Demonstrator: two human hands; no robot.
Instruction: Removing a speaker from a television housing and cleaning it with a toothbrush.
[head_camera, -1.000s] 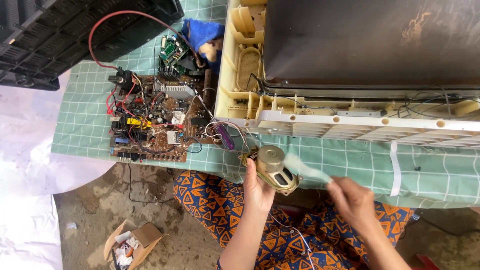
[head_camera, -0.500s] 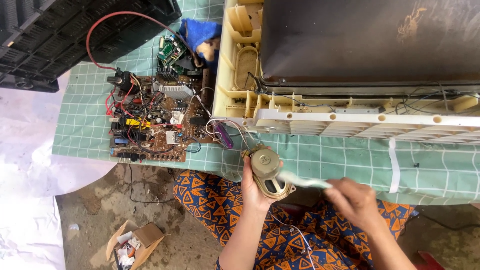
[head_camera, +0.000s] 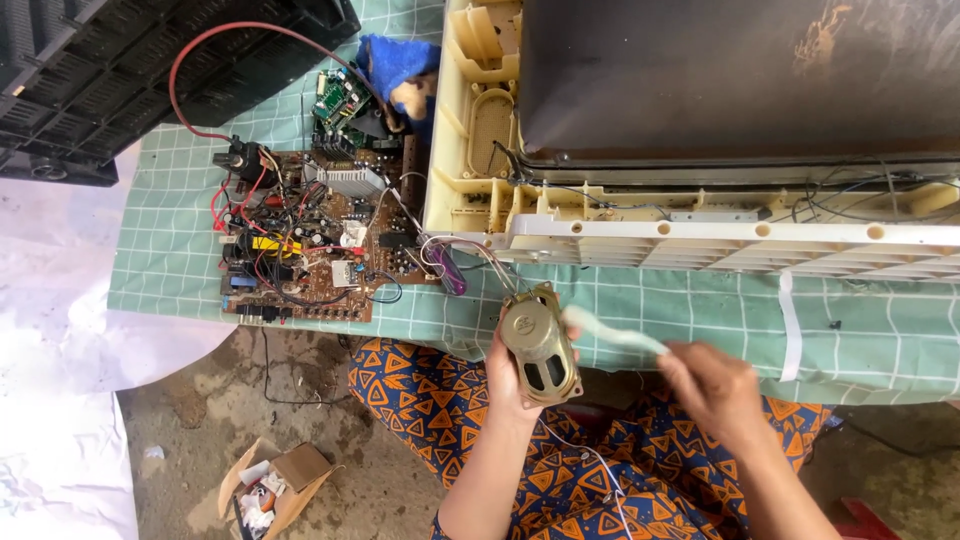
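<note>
My left hand (head_camera: 508, 378) grips a small oval speaker (head_camera: 540, 345), brass-coloured with a round magnet, held upright over my lap at the table's front edge. Thin wires run from it up to the set. My right hand (head_camera: 712, 385) holds a pale brush-like tool (head_camera: 610, 332), blurred by motion, whose tip touches the speaker's right side. Just behind stands a cream television chassis (head_camera: 640, 232) with its dark tube (head_camera: 740, 80). A brown circuit board (head_camera: 310, 245) crowded with parts and red wires lies to the left on the green checked cloth (head_camera: 700, 320).
A black plastic back cover (head_camera: 120, 70) rests at the far left. A blue cloth (head_camera: 395, 65) and a small green board (head_camera: 338, 98) lie behind the circuit board. On the ground sits an open cardboard box (head_camera: 270, 490); white sheeting (head_camera: 50, 400) covers the left.
The brush in my right hand has swept back and forth against the speaker. My left hand has tilted the speaker slightly and kept hold of it.
</note>
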